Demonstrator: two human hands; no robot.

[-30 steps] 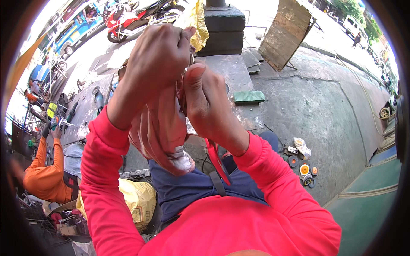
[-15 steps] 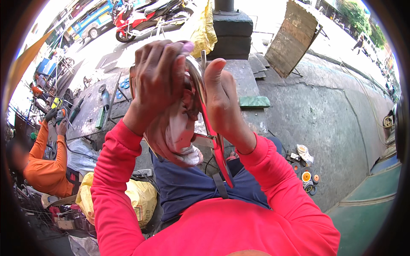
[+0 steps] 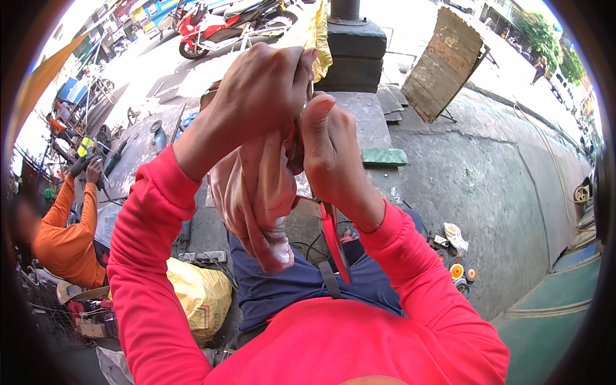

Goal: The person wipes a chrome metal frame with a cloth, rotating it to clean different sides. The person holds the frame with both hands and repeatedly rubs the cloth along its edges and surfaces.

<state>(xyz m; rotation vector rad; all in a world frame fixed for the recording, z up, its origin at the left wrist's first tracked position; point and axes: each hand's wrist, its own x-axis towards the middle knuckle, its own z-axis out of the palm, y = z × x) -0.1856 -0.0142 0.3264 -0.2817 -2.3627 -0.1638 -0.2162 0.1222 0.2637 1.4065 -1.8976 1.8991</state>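
Observation:
Both my hands are raised close in front of the camera, in red sleeves. My left hand (image 3: 256,96) is clenched around the top of a pale pink cloth (image 3: 253,199) that hangs down below it. My right hand (image 3: 330,151) presses against the same cloth from the right, thumb up. A red strap (image 3: 333,240) hangs from below my right hand down toward my lap. What lies between the two hands is hidden.
A person in an orange top (image 3: 64,237) works at the left with a power tool. A yellow sack (image 3: 199,292) lies by my left knee, a power strip (image 3: 202,257) beside it. Small round discs (image 3: 457,269) sit on the concrete at right. A wooden board (image 3: 443,64) leans behind, a red motorbike (image 3: 212,25) at top.
My hands have risen a little and come closer to the camera with the cloth. The view has shifted slightly. The person in orange has moved lower left in view.

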